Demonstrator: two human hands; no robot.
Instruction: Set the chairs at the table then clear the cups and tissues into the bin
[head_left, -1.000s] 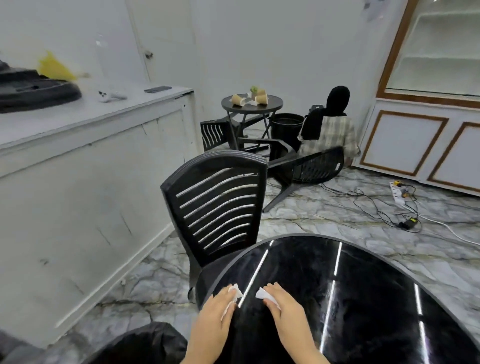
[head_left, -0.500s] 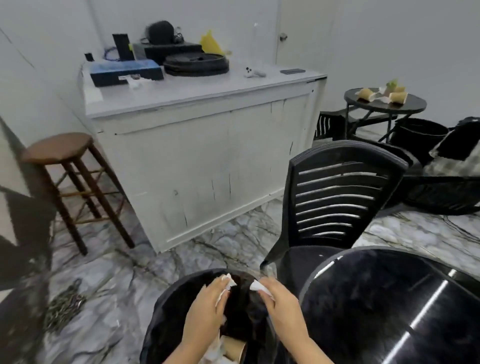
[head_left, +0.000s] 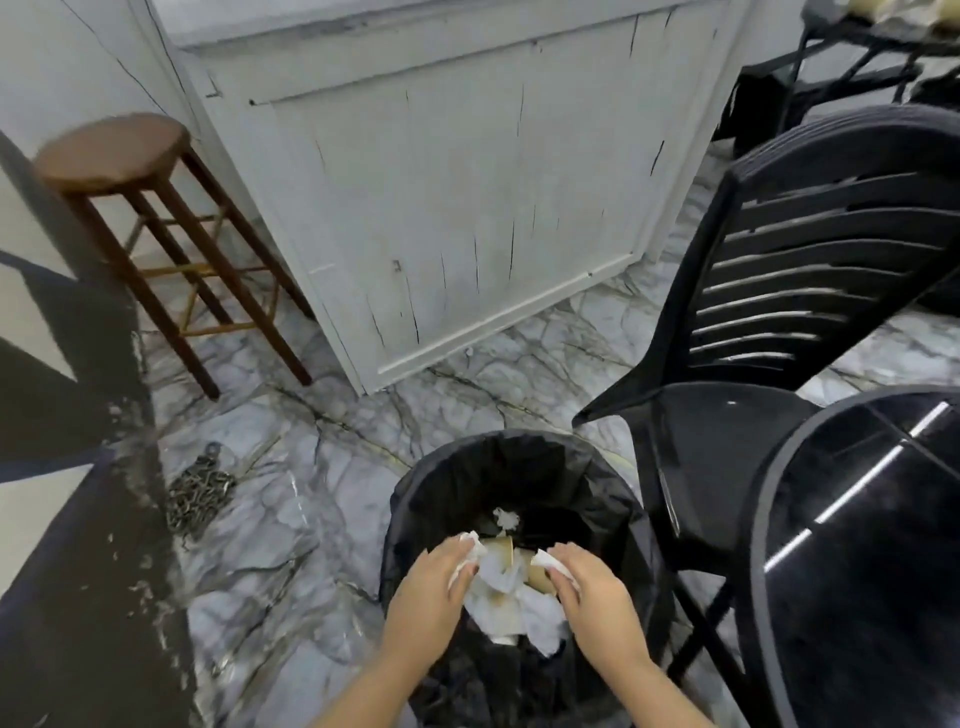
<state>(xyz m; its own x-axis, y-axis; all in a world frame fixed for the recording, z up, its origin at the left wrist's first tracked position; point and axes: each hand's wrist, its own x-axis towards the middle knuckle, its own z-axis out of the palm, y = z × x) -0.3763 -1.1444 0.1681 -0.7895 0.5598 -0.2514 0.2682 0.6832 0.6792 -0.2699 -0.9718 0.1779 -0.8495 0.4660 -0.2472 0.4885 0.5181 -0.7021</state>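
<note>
A small white tissue scrap (head_left: 466, 552) is pinched in the fingertips of the left hand (head_left: 434, 582), and a second white scrap (head_left: 545, 560) is pinched the same way in the right hand (head_left: 592, 597). Both hands hang over the open mouth of the black-lined bin (head_left: 498, 467), the left over its left rim, the right nearer its right rim, a gap between them.

Down inside the bin, below the hands, lie crumpled white tissues (head_left: 511, 608) and brown paper cups (head_left: 501, 551) tipped on their sides.

Just right of the bin stands a black slatted plastic chair (head_left: 810, 270), its seat tucked against the rim of the round black glossy table (head_left: 872, 545) at the lower right edge of the view.

The bin sits on a marble-patterned floor (head_left: 291, 519). Beyond it stands a white panelled counter (head_left: 467, 197); a brown wooden stool (head_left: 119, 150) stands to its left. A heap of chain (head_left: 200, 491) lies on the floor left of the bin.
</note>
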